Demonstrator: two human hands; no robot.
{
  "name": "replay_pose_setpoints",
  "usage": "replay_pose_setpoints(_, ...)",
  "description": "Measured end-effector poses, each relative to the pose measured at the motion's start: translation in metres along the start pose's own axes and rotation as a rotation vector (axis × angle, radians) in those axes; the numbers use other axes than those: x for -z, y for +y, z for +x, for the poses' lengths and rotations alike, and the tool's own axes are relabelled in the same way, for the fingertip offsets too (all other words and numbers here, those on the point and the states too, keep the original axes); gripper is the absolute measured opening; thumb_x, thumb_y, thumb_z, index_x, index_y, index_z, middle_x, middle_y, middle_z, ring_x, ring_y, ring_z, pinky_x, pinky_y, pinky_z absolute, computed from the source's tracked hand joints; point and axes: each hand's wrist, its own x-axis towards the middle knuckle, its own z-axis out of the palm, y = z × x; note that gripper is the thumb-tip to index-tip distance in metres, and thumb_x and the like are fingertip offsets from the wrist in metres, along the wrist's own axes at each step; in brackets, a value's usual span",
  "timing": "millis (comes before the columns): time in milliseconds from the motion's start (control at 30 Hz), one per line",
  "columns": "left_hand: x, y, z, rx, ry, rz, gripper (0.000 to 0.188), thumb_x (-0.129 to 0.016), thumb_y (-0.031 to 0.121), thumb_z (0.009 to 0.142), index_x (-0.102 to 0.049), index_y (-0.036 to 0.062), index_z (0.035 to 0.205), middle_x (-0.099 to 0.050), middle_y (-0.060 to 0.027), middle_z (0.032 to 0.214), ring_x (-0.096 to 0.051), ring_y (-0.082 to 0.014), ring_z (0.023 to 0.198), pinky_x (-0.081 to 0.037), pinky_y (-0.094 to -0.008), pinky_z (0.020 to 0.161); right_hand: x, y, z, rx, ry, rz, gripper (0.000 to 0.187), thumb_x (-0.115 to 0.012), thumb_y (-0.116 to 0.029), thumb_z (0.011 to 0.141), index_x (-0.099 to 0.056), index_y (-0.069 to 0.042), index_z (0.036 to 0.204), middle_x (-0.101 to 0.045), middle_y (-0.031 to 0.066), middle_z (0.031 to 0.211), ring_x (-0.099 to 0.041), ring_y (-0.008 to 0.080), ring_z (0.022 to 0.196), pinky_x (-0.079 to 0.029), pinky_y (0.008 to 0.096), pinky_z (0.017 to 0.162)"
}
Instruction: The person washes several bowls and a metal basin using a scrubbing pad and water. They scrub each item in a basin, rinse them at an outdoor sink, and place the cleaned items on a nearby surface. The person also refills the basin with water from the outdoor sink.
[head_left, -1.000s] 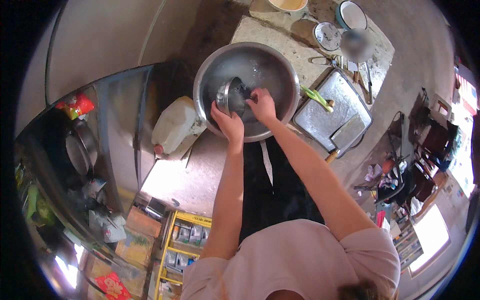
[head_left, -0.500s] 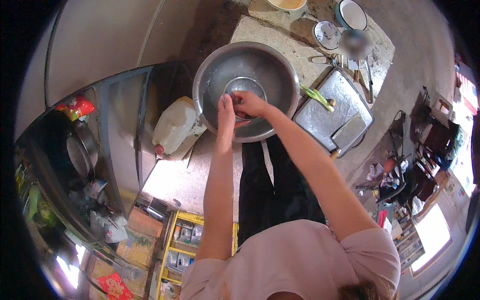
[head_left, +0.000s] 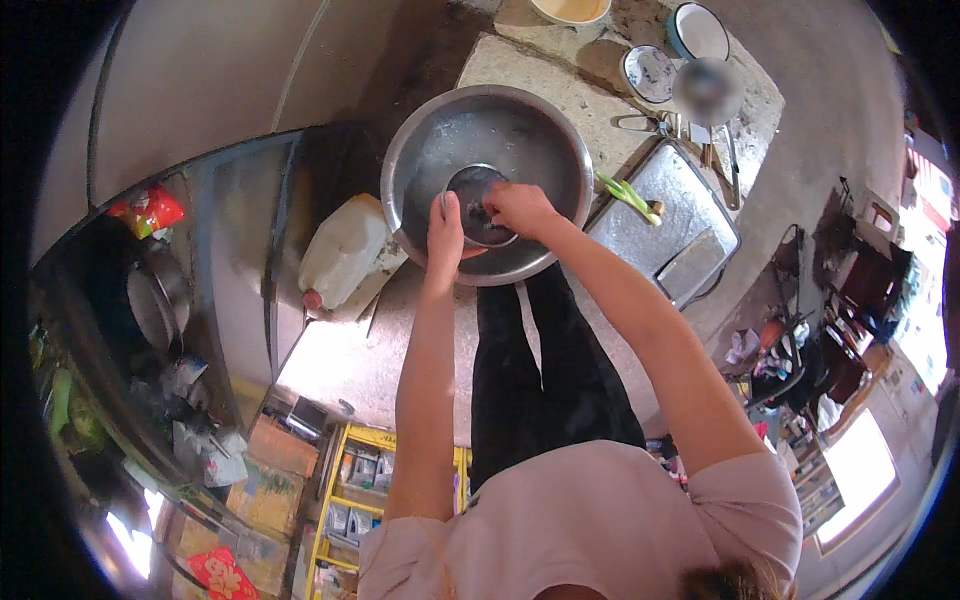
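A wide steel basin point(head_left: 410, 140) stands in front of me, its inside wet and grey. Within it is a small round metal bowl point(head_left: 465, 185), tilted, with a dark inside. My left hand point(head_left: 446, 232) grips the bowl's left rim, thumb up along the edge. Over the bowl's right side, my right hand point(head_left: 522, 210) is closed, its fingertips down inside the bowl near small dark bits. What those fingers hold, if anything, is hidden. Something reddish shows by the bowl's lower edge; I cannot tell its kind.
Right of the basin, a metal tray point(head_left: 685, 205) carries green onion stalks point(head_left: 630, 198) and a cleaver point(head_left: 690, 262). Tongs point(head_left: 640, 122), a small plate point(head_left: 648, 75) and an enamel bowl point(head_left: 700, 32) lie farther back. A plastic jug point(head_left: 345, 250) leans at the left.
My right hand has moved apart from my left, toward the bowl's right side. More of the bowl's dark inside shows now. My left hand stays at its rim.
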Motion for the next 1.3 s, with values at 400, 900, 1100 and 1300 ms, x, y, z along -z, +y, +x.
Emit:
replay_pose_setpoints(400,0.002,0.013,-0.029,-1.122,-0.181,1.385,0.031,-0.078,0.016,0.056,-0.063,0.0060,0.081,-0.040,-0.0130,0.133,-0.026,-0.0332,0.130,-0.022,-0.0479,0.107,0.005,0.031,0.003,-0.042,0.340,0.071,0.009,-0.064,-0.013,0.069,-0.061,-0.009,0.077,-0.053,0.0072,0.097,-0.052,0.0285,0.096,-0.046,0.0388,0.080)
replay_pose_setpoints(900,0.012,-0.050,-0.011,-0.428,-0.057,-0.372,0.039,-0.054,0.009,0.089,-0.045,-0.0016,0.125,-0.053,-0.0038,0.111,-0.048,-0.0108,0.100,-0.037,-0.0262,0.090,-0.033,0.025,0.014,-0.447,0.628,0.509,0.025,-0.058,-0.004,0.077,-0.055,-0.004,0.102,-0.051,0.0197,0.116,-0.053,0.0357,0.100,-0.043,0.0403,0.086)
replay_pose_setpoints(1100,-0.002,-0.038,-0.018,-0.401,-0.043,-0.379,0.037,-0.051,0.005,0.089,-0.045,-0.0028,0.124,-0.054,-0.0051,0.115,-0.049,-0.0129,0.106,-0.037,-0.0270,0.092,-0.016,-0.055,-0.035,-0.223,0.835,0.793,0.023,-0.060,-0.004,0.078,-0.060,-0.005,0.101,-0.053,0.0152,0.108,-0.054,0.0296,0.089,-0.044,0.0367,0.079)
replay_pose_setpoints(1300,-0.009,-0.049,-0.015,-0.246,-0.092,-0.442,0.031,-0.051,0.006,0.089,-0.049,-0.0017,0.119,-0.055,-0.0064,0.113,-0.052,-0.0139,0.103,-0.040,-0.0254,0.089,0.006,-0.101,-0.055,-0.118,0.789,0.093,0.033,-0.052,-0.019,0.084,-0.059,-0.013,0.116,-0.046,0.0060,0.126,-0.039,0.0299,0.115,-0.028,0.0480,0.097)
